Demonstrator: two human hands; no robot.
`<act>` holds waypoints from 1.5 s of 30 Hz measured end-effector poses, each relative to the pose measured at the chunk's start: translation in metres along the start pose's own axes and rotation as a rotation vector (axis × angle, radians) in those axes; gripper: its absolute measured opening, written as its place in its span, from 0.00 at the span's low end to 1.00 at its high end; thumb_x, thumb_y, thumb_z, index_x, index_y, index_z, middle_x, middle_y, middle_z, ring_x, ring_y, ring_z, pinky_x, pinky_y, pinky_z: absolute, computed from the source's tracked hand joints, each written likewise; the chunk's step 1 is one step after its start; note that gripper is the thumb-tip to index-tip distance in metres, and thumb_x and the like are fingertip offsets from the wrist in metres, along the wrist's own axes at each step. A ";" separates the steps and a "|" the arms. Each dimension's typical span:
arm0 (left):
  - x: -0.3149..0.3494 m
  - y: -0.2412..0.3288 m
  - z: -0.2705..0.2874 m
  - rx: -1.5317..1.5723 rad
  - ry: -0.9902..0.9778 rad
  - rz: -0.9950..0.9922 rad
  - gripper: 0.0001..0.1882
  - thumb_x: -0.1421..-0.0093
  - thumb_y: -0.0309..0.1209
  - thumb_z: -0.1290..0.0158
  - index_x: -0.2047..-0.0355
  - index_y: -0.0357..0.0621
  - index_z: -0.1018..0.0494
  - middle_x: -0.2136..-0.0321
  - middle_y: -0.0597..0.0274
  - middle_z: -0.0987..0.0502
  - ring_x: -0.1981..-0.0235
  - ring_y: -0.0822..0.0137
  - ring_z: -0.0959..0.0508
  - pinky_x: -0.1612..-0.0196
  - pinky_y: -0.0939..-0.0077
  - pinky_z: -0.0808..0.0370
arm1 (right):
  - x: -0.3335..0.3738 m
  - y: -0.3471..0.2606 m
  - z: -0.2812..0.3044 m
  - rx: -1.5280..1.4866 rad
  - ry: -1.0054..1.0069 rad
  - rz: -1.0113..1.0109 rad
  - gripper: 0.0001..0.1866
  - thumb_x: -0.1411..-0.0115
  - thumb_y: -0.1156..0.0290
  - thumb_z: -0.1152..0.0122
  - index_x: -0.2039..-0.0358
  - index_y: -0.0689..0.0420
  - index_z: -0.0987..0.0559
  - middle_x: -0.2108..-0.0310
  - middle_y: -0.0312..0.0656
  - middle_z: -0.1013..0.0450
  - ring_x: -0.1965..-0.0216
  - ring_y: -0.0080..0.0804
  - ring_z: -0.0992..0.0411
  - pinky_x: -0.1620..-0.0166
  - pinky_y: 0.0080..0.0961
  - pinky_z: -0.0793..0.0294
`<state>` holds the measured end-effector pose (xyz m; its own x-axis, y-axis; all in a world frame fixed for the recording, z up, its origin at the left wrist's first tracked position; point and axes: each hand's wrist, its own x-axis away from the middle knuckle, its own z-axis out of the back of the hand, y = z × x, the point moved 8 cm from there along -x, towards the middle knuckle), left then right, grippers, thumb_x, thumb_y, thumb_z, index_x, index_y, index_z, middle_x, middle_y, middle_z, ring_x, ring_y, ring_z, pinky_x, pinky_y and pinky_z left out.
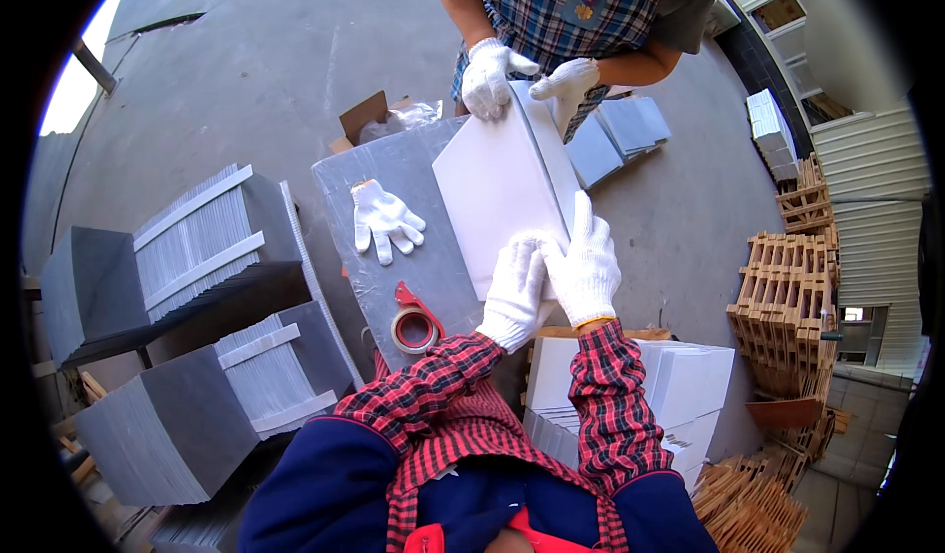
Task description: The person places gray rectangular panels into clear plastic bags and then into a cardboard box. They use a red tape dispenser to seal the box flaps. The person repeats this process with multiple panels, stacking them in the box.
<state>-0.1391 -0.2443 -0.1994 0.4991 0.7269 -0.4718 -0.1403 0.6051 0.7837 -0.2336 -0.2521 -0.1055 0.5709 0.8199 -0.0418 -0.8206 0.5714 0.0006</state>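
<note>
A large white box lies on the grey work table between me and a co-worker. My left hand, in a white knit glove, rests against its near end with the fingers lying flat. Beside it, my right hand, gloved the same way, has its fingers stretched along the box's near right edge. My hands touch or nearly touch each other. At the far end, the co-worker's gloved left hand and right hand are on the box. Left of the box lie a loose white glove and a red tape dispenser.
Stacks of grey slabs bound with pale strips stand at the left. White cartons are piled near my right forearm. Wooden pallets line the right side. Beyond the table are an open cardboard box and grey-blue panels.
</note>
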 end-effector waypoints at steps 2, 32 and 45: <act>0.016 -0.025 -0.017 -0.120 -0.118 0.270 0.51 0.52 0.31 0.37 0.32 0.29 0.52 0.35 0.34 0.43 0.33 0.39 0.41 0.31 0.58 0.41 | -0.012 0.021 -0.002 -0.029 -0.033 -0.005 0.45 0.41 0.43 0.37 0.30 0.48 0.44 0.49 0.55 0.31 0.50 0.55 0.27 0.51 0.50 0.24; 0.052 -0.156 -0.109 0.433 0.170 1.462 0.27 0.36 0.44 0.41 0.42 0.43 0.31 0.49 0.64 0.25 0.52 0.66 0.24 0.51 0.66 0.25 | -0.143 0.296 -0.271 -1.005 -0.610 -0.252 0.41 0.41 0.31 0.49 0.42 0.53 0.24 0.50 0.54 0.23 0.48 0.53 0.26 0.44 0.41 0.29; 0.052 -0.172 -0.126 0.713 0.130 1.400 0.30 0.33 0.50 0.46 0.40 0.42 0.32 0.46 0.60 0.26 0.45 0.58 0.27 0.41 0.60 0.28 | -0.137 0.303 -0.292 -1.030 -0.584 -0.388 0.44 0.44 0.26 0.50 0.41 0.49 0.24 0.49 0.47 0.22 0.47 0.48 0.25 0.43 0.40 0.27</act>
<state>-0.1971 -0.2694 -0.4096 0.2445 0.6009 0.7610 0.0250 -0.7884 0.6146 -0.5675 -0.2011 -0.3916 0.4890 0.6461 0.5860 -0.0823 0.7030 -0.7064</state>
